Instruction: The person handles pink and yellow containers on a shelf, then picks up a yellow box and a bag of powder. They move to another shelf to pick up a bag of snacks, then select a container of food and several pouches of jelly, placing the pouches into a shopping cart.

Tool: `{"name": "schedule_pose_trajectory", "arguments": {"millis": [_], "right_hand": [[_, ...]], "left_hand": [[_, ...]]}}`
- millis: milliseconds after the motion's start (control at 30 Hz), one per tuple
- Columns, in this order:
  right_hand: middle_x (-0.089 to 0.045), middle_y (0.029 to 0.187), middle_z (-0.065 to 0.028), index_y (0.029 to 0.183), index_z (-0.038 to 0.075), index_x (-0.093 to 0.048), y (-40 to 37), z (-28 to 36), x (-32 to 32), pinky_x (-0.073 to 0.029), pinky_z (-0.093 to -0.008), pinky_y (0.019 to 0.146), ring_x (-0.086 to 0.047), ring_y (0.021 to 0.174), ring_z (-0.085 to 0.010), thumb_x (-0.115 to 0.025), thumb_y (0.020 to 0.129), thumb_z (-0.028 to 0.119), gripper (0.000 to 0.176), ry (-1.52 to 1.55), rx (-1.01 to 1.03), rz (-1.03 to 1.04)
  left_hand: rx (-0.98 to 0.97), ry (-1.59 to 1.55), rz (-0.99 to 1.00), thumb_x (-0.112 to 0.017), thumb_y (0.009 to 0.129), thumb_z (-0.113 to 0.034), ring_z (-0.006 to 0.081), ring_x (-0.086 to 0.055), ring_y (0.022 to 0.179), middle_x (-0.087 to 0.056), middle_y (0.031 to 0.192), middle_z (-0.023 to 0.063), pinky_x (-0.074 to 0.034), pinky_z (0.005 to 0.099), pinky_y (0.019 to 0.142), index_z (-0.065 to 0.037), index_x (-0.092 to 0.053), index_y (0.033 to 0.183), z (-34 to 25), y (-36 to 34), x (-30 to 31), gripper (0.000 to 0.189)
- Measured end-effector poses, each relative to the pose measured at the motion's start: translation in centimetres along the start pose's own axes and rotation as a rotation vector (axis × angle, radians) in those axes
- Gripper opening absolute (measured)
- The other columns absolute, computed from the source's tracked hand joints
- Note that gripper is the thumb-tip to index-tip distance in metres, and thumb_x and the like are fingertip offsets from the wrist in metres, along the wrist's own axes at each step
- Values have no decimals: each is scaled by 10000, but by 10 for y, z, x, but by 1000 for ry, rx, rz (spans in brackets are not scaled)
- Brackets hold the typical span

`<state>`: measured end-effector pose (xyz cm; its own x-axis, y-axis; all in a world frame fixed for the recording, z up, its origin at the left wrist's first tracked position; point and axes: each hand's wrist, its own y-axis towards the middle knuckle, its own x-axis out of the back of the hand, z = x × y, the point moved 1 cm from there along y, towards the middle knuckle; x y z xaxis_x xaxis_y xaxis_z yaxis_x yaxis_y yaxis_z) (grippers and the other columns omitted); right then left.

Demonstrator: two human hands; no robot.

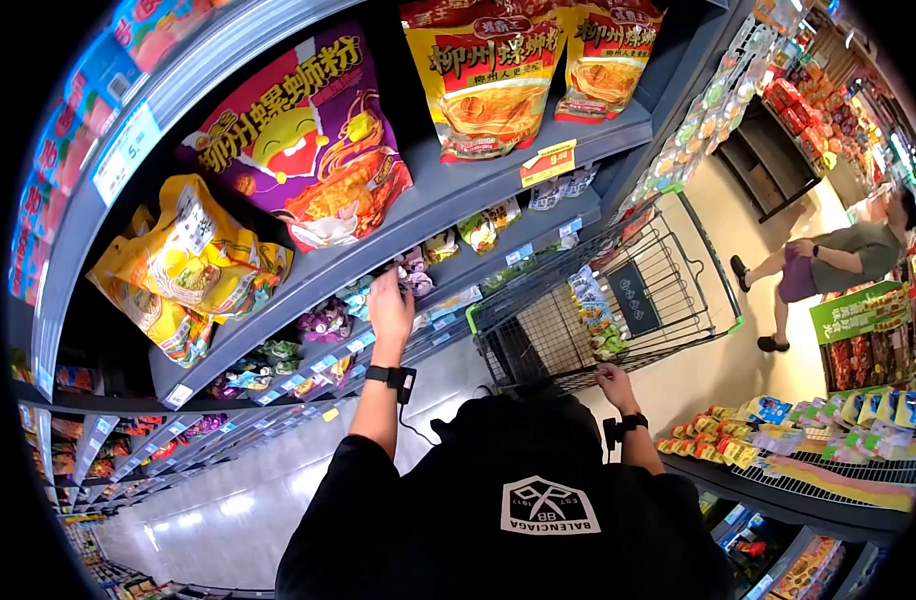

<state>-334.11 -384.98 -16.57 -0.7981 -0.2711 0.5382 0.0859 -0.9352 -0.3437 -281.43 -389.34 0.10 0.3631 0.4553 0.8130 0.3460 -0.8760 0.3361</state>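
Observation:
My left hand (390, 308) reaches into a lower shelf, its fingers extended at the small purple-and-white packets (415, 272). More purple packets (325, 322) lie just left of it. My right hand (615, 388) is curled closed beside the near end of a wire shopping cart (683, 270); whether it grips anything I cannot tell. Inside the cart lie a blue-and-yellow bag (590, 300) and a green packet (610, 347). Both wrists wear dark bands.
Above my left hand, a shelf (418, 205) holds a large purple noodle bag (308, 140), yellow bags (193, 260) and red-and-yellow bags (493, 85). A person (848, 255) walks in the aisle beyond the cart. A display rack (828, 510) with packets stands at right.

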Motion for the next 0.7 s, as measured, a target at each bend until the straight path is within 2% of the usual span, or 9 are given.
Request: {"name": "schedule_pose_trajectory", "arguments": {"millis": [33, 133, 233, 367, 433, 500, 600, 667, 700], "right_hand": [[-701, 884, -79, 1151, -29, -646, -3, 15, 2, -524, -301, 733, -651, 794, -158, -634, 874, 99, 306, -6, 5, -5], [-705, 897, -88, 1174, -37, -634, -4, 20, 5, -528, -314, 743, -656, 790, -164, -625, 877, 92, 324, 68, -4, 17], [-689, 883, -79, 1182, -35, -625, 0, 30, 7, -523, -298, 730, -651, 779, -155, -623, 879, 83, 325, 47, 90, 21], [-641, 857, -46, 1198, -23, -610, -1, 101, 12, -514, -262, 729, -632, 778, -130, -674, 877, 76, 342, -79, 114, 85], [-671, 958, -64, 1233, -9, -601, -8, 145, 3, -522, -286, 785, -647, 878, -149, -738, 858, 107, 416, 140, 238, 62], [-684, 1079, -84, 1248, -14, -596, -24, 212, -4, -510, -306, 874, -644, 995, -173, -789, 830, 140, 486, 75, 412, 36], [-669, 1163, -131, 1290, -13, -586, -35, 261, -30, -471, -326, 975, -622, 1131, -225, -805, 823, 202, 559, 157, 614, -16], [-660, 1193, -105, 1290, -8, -585, -35, 265, -46, -467, -319, 979, -606, 1142, -187, -808, 822, 194, 557, 364, 581, 246], [-670, 1167, -58, 1275, 7, -596, -31, 259, -50, -483, -302, 949, -617, 1092, -147, -806, 830, 193, 525, 392, 329, 510]], "left_hand": [[0, -7, -6, -708, 812, -117, 349, -551, 1142, -632, 1200, 149, -414, 451, 995, -56, -574, 1281, 2, 0, -3, 491], [-40, 90, -31, -728, 815, -153, 289, -580, 1020, -692, 990, 69, -417, 422, 871, -108, -699, 969, -5, -2, -4, 163], [-126, 38, -18, -715, 831, -150, 275, -579, 1004, -692, 957, 66, -410, 417, 864, -108, -703, 928, -7, -9, -6, 106], [-251, -117, -82, -715, 837, -162, 284, -589, 955, -684, 910, 84, -414, 417, 851, -107, -695, 918, -48, -16, 20, 99], [-218, -248, 14, -724, 845, -173, 332, -618, 862, -665, 856, 117, -457, 439, 786, -99, -679, 973, -69, -18, 31, 154], [-201, -410, 257, -733, 831, -114, 328, -646, 829, -669, 863, 114, -499, 419, 736, -80, -665, 996, -91, -23, 40, 182], [-421, -637, 457, -762, 784, -37, 256, -670, 816, -683, 888, 97, -529, 340, 693, -47, -654, 980, -119, -34, 43, 224], [-410, -762, 546, -769, 794, -52, 235, -665, 810, -684, 881, 73, -522, 336, 698, -44, -657, 981, -134, -40, 46, 218], [-375, -810, 603, -771, 799, -63, 231, -666, 818, -686, 878, 65, -519, 338, 711, -43, -657, 988, -140, -40, 47, 222]]}}
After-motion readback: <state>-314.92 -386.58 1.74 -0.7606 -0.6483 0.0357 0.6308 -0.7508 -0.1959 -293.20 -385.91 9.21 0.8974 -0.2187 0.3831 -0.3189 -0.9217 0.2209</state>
